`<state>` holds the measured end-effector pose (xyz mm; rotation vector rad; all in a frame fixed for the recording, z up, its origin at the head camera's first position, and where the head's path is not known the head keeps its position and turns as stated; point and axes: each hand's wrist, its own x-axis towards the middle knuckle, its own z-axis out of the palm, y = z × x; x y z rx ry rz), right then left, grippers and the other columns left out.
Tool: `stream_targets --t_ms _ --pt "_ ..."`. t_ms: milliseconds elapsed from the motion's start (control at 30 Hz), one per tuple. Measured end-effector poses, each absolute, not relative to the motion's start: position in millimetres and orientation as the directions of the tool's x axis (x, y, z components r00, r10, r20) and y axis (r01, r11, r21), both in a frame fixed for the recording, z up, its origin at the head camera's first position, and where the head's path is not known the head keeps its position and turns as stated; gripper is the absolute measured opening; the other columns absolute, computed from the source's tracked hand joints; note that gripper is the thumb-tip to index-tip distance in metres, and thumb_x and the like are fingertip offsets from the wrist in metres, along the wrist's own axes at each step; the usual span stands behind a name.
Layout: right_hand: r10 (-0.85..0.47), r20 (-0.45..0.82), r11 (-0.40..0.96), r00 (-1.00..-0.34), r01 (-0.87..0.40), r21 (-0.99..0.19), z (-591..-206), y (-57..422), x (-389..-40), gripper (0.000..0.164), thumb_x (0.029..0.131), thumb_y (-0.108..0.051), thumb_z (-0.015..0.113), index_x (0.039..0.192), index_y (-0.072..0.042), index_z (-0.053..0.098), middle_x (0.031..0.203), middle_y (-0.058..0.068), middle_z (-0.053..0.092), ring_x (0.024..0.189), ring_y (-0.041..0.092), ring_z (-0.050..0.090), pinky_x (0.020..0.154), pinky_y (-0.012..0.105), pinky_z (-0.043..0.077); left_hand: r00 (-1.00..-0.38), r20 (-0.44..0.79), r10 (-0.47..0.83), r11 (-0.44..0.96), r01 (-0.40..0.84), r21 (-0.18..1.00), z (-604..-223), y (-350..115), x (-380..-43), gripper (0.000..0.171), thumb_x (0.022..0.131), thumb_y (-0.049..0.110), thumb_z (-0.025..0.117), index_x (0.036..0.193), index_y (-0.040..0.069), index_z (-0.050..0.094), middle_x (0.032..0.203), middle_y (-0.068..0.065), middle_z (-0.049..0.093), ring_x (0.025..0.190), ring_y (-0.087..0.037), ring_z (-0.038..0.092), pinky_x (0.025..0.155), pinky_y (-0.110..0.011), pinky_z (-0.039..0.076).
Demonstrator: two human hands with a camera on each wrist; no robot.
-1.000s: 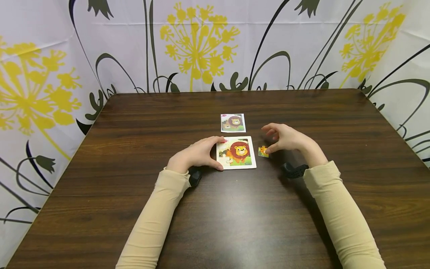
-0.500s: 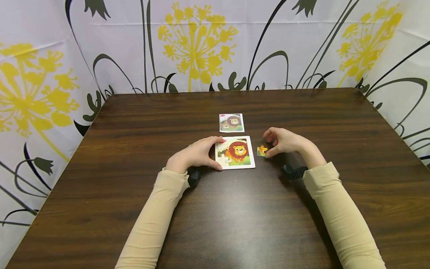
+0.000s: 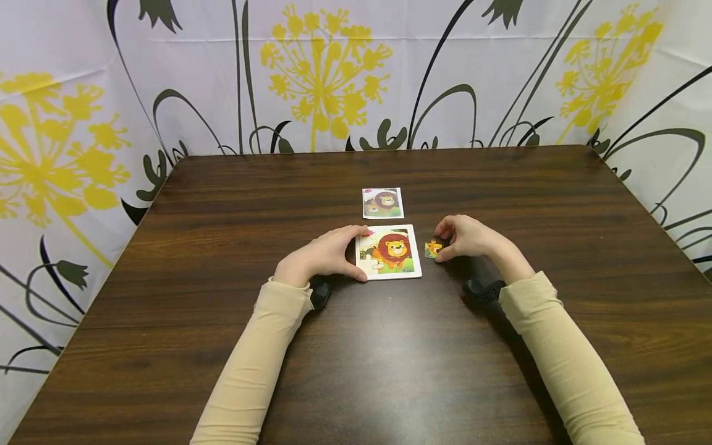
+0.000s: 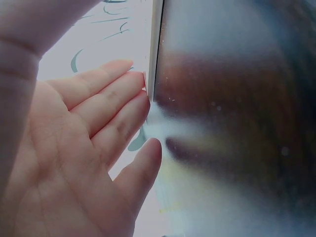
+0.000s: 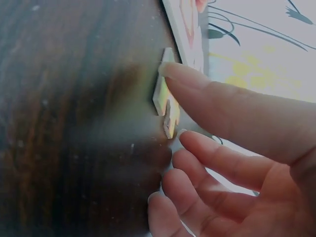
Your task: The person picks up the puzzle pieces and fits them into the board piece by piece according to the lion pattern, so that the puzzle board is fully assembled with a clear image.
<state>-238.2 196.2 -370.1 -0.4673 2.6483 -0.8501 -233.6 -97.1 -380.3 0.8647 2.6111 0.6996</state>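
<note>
A framed lion jigsaw puzzle (image 3: 396,262) lies flat on the table, its left part showing pale, unfilled board. My left hand (image 3: 322,254) holds the frame at its left side, thumb at the near corner and index finger at the far corner. In the left wrist view the other fingers (image 4: 116,106) extend beside the frame's edge. Right of the frame lies a small yellow and orange puzzle piece (image 3: 432,249). My right hand (image 3: 467,236) pinches it, thumb (image 5: 185,76) on one end, index fingertip by its tab at the other; the remaining fingers curl loosely.
A printed lion picture card (image 3: 382,204) lies just beyond the frame. Dark wood table (image 3: 222,247) surrounds everything, with a flower-patterned cloth (image 3: 334,74) behind its far edge. A dark band with a camera (image 3: 483,290) sits on the right wrist.
My right hand's raised fingers have come down and drawn in toward the thumb, around the puzzle piece. The left hand keeps its hold on the frame. The head view has shifted slightly.
</note>
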Motion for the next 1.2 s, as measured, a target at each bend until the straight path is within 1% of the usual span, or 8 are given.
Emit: stream_targets --t_ms 300,533,700,933,1200 --pt "-0.374 -0.152 0.784 -0.915 -0.225 -0.578 -374.5 192.5 -236.8 0.041 0.069 -0.014 0.081 0.1 0.005 0.061 0.097 0.018 0.06 0.08 0.023 0.056 0.073 0.028 0.044 -0.774 -0.129 0.62 0.697 0.467 0.544 -381.1 -98.1 -233.6 0.088 0.067 0.033 0.084 0.138 0.004 0.04 0.141 -0.012 0.045 0.129 -0.026 0.043 0.11 -0.04 0.033" --pt "-0.372 -0.138 0.785 -0.918 -0.232 -0.575 -374.7 191.9 -236.4 0.037 0.07 -0.014 0.081 0.098 0.003 0.063 0.094 0.016 0.061 0.081 0.023 0.055 0.07 0.026 0.043 -0.772 -0.13 0.622 0.693 0.467 0.549 -379.6 -98.0 -233.1 0.089 0.068 0.033 0.084 0.139 0.004 0.039 0.141 -0.012 0.045 0.129 -0.026 0.043 0.11 -0.04 0.033" --pt "-0.373 -0.133 0.78 -0.918 -0.233 -0.58 -373.8 192.0 -236.1 0.036 0.069 -0.013 0.081 0.097 0.003 0.063 0.093 0.016 0.061 0.078 0.022 0.055 0.07 0.027 0.042 -0.773 -0.13 0.621 0.694 0.466 0.549 -379.1 -98.0 -233.1 0.089 0.068 0.033 0.084 0.139 0.005 0.039 0.142 -0.012 0.044 0.129 -0.025 0.043 0.11 -0.04 0.033" --pt "-0.365 -0.109 0.745 -0.925 -0.22 -0.63 -373.1 192.9 -235.3 0.033 0.068 -0.007 0.081 0.093 0.002 0.06 0.09 0.014 0.062 0.078 0.021 0.056 0.069 0.026 0.045 -0.774 -0.122 0.621 0.693 0.47 0.546 -378.6 -98.0 -233.2 0.088 0.067 0.032 0.084 0.138 0.004 0.04 0.141 -0.011 0.045 0.129 -0.025 0.043 0.11 -0.04 0.033" --pt "-0.357 -0.114 0.704 -0.927 -0.187 -0.685 -374.3 194.6 -234.4 0.024 0.073 -0.001 0.077 0.09 0.003 0.061 0.083 0.012 0.063 0.077 0.017 0.058 0.068 0.023 0.048 -0.772 -0.127 0.623 0.693 0.469 0.548 -378.8 -97.7 -231.6 0.088 0.068 0.033 0.084 0.139 0.004 0.039 0.141 -0.011 0.045 0.129 -0.026 0.043 0.11 -0.04 0.033"
